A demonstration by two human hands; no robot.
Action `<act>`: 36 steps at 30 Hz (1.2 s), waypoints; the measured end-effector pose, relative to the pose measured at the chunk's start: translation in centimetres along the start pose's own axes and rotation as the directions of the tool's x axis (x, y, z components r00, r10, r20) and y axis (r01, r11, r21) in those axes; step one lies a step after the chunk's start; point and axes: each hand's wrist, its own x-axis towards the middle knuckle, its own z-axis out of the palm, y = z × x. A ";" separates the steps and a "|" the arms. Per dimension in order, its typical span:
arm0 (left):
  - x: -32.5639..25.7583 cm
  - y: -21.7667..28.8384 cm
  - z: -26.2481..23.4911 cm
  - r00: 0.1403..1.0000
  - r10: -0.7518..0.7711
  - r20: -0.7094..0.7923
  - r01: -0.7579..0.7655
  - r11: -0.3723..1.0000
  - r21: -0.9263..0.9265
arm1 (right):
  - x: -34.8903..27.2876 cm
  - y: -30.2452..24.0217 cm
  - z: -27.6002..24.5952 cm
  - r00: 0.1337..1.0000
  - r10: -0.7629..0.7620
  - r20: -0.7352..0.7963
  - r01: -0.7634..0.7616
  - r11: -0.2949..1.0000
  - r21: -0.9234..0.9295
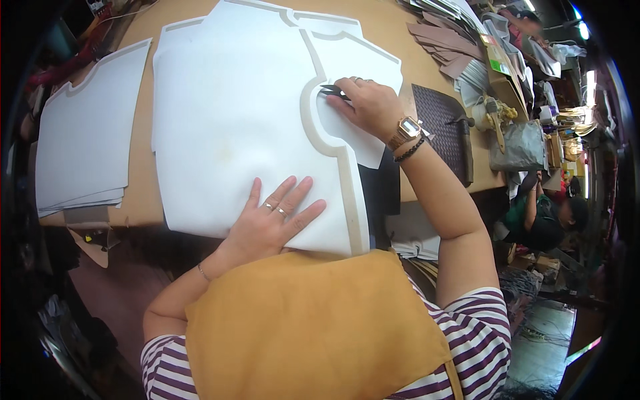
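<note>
A large white sheet piece point(227, 127) lies in front of me, with a grey band point(309, 113) along its notched right edge. My left hand point(270, 220) rests flat on its near part, fingers spread, holding nothing. In my right hand point(367, 107) is a small pair of black snips point(333, 92), its dark tips pointing left at the inner curve of the edge. My fingers hide most of the snips, and I cannot tell if the blades touch the sheet. More white pieces with grey bands point(357, 57) lie beneath, showing at the far and right sides.
At left lies another stack of white pieces point(97, 127) on the tan tabletop point(141, 180). Right of my forearm are a dark textured mat point(433, 110), a hammer point(465, 143), a brush point(497, 130) and a grey container point(523, 147). Brown strips point(443, 43) lie far right; other people work beyond.
</note>
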 end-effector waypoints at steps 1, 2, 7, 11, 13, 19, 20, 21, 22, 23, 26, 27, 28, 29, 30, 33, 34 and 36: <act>0.0 -0.1 0.0 1.000 -0.001 0.016 0.000 1.000 0.014 | 0.1 0.0 0.3 1.000 0.003 -0.003 -0.003 1.000 0.007; -0.1 -0.1 0.1 1.000 -0.005 0.029 0.005 1.000 0.026 | 0.1 0.1 0.5 1.000 0.002 -0.004 -0.002 1.000 0.015; -0.1 -0.1 0.2 1.000 -0.003 0.016 0.002 0.999 0.040 | 0.2 0.4 0.9 1.000 -0.014 0.013 0.013 0.999 0.043; 0.0 0.0 0.0 1.000 0.006 -0.001 -0.006 1.000 0.025 | -0.3 0.4 0.2 0.999 0.016 0.031 -0.017 0.999 0.039; 0.0 -0.1 0.1 1.000 0.005 -0.003 -0.005 1.000 0.028 | -0.4 0.3 -0.1 1.000 0.007 0.018 -0.008 0.999 0.035; -0.1 -0.2 0.3 1.000 0.012 -0.008 -0.012 0.999 0.042 | -0.1 -0.2 0.2 0.999 -0.048 -0.023 0.049 0.998 0.042; -0.1 -0.1 0.2 1.000 0.011 -0.010 -0.011 0.999 0.036 | 0.0 -0.3 0.3 0.999 -0.048 -0.019 0.048 0.998 0.038; -0.1 -0.1 0.2 1.000 0.010 -0.011 -0.010 0.999 0.030 | 0.1 -0.2 0.3 0.999 -0.048 -0.014 0.048 0.998 0.035; -0.1 -0.1 0.1 1.000 0.008 -0.009 -0.008 1.000 0.027 | 0.1 -0.1 0.5 0.999 -0.047 -0.005 0.047 0.998 0.039; -0.1 -0.1 0.1 1.000 0.005 -0.007 -0.005 1.000 0.022 | 0.1 0.0 0.9 0.999 -0.046 0.005 0.046 0.998 0.044; -0.1 -0.1 0.1 1.000 0.005 -0.007 -0.005 1.000 0.021 | -0.4 0.3 0.8 0.999 -0.030 0.013 0.030 0.998 0.054; -0.1 -0.1 0.1 1.000 0.005 -0.008 -0.005 1.000 0.022 | -0.5 0.2 0.7 1.000 -0.023 0.012 0.022 0.998 0.057; -0.1 -0.1 0.2 1.000 0.004 -0.010 -0.004 1.000 0.025 | -0.5 0.1 0.5 0.999 -0.038 -0.008 0.038 0.997 0.067; -0.1 -0.2 0.2 1.000 0.006 -0.011 -0.005 1.000 0.026 | -0.5 -0.1 0.3 0.998 -0.049 -0.028 0.051 0.996 0.075; -0.1 -0.1 0.3 1.000 0.007 -0.011 -0.007 1.000 0.028 | -0.6 -0.2 0.2 0.997 -0.060 -0.048 0.064 0.995 0.083; -0.1 -0.2 0.3 1.000 0.005 -0.007 -0.005 1.000 0.030 | -0.3 -0.6 0.3 0.995 -0.080 -0.051 0.083 0.995 0.061; -0.2 -0.2 0.3 1.000 0.007 -0.008 -0.007 1.000 0.023 | -0.3 -0.6 0.3 0.996 -0.081 -0.048 0.084 0.995 0.055; -0.1 -0.1 0.3 1.000 0.002 -0.011 -0.001 1.000 0.015 | -0.1 -0.5 0.5 0.995 -0.091 -0.042 0.093 0.994 0.048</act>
